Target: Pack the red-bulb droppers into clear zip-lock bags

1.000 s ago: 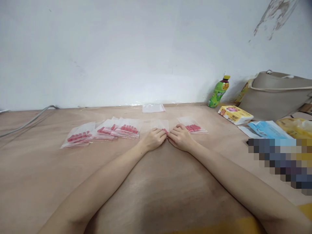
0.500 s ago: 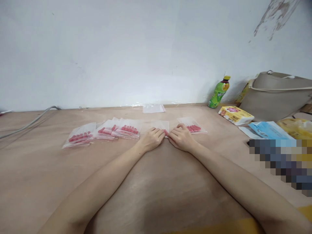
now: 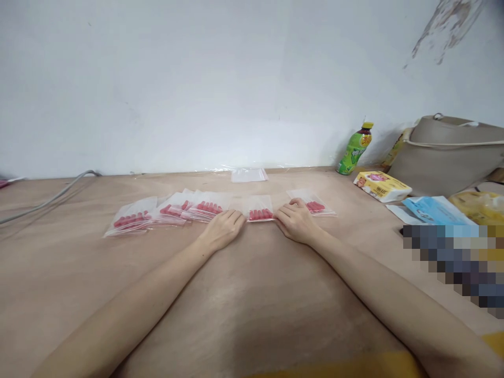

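A small clear zip bag (image 3: 260, 201) with several red capsule-shaped pieces in it lies flat between my hands, its near edge towards me. My right hand (image 3: 296, 221) has its fingers closed at the near right corner of this bag. At the near left corner are the curled, closed fingers of my left hand (image 3: 225, 229); the fingertips are partly hidden. Left of my left hand lie overlapping zip bags (image 3: 208, 207) with similar red pieces, and a further pile of filled bags (image 3: 132, 218) spreads beyond. Just behind my right hand is another stack of filled bags (image 3: 315, 206).
Flat bags without red pieces (image 3: 249, 175) lie by the wall. At the right stand a green drink bottle (image 3: 354, 149), a yellow tissue pack (image 3: 381, 186) and a grey bag (image 3: 449, 155), with a blue packet (image 3: 433, 210) nearer. A grey cable (image 3: 59, 194) runs at the left.
My left hand has slid left along the near edge of the middle bag, uncovering its red pieces. My right hand stays at the right corner, almost unmoved.
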A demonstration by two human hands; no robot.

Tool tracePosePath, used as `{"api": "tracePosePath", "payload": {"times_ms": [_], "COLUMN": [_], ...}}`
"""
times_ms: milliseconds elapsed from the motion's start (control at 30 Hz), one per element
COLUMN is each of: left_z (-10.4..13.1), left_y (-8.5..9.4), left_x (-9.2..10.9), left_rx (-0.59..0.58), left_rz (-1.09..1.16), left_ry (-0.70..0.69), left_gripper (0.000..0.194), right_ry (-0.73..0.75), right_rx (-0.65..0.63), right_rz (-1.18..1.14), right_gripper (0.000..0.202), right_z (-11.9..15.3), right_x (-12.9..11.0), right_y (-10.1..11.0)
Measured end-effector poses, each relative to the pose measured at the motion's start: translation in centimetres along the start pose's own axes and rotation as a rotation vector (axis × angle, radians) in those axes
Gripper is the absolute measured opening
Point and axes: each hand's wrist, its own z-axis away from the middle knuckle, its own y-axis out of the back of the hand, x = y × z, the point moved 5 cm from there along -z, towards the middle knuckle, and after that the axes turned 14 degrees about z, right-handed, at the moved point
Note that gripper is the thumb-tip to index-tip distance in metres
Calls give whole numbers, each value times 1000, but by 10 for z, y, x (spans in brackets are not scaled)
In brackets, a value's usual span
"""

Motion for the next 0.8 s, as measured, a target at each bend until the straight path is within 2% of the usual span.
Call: {"api": "tracePosePath", "payload": {"times_ms": [133,233,367,467,533,667,800], "left_z": [-1,0,13,28,33,33,28], "left_y": [0,11,26,29,28,24,21], "left_x": [2,-3,-26,-45,-51,-46,-42], "left_rx": [-11,-4,-29,-53,-48,-41,-42], "left_rz": [39,61,67,40,31,37,63], "left_ry": [6,39,179,294,335,341,342], "left_gripper": [24,20,41,43,40,29,19], "right_ry": [-4,-15,-93,-175,-242,-351,-371], "right_rx": [-18,-22,16,39,36,-31,-182], "right_rz": [-20,-100,-153,-136,-133,-123,7], "right_gripper": [16,14,18,19,18,14,16], "right_z": [4,6,6,10,17,45,72], "right_x": [3,3,9,27,45,78,92], "right_y": [-1,-5,-7,-3,0,1,-2]}}
